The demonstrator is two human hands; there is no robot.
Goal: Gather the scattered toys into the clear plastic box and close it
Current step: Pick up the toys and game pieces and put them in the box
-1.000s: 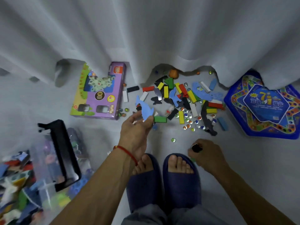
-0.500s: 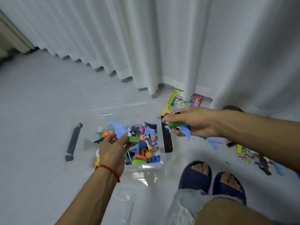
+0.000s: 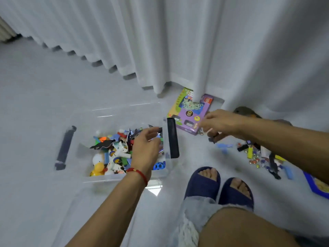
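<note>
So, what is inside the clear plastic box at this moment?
The clear plastic box holds a mixed pile of toys: a yellow ball, a blue holed ball, flat animal shapes. The left hand hovers over it and hides the pieces beneath.

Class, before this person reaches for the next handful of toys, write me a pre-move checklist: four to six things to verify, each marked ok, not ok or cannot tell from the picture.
1. Clear plastic box open to take more: ok, no lid on it, both black latches swung out.
2. Left hand free: ok, fingers relaxed over the toys in the box, nothing gripped.
3. Right hand free: cannot tell, motion blur hides what lies under the fingers.
4. Toys all gathered: not ok, scattered pieces lie on the floor to the right.
5. Purple toy package stowed: not ok, it lies by the curtain.
6. Room left in the box: ok, the pile sits below the rim.
</note>
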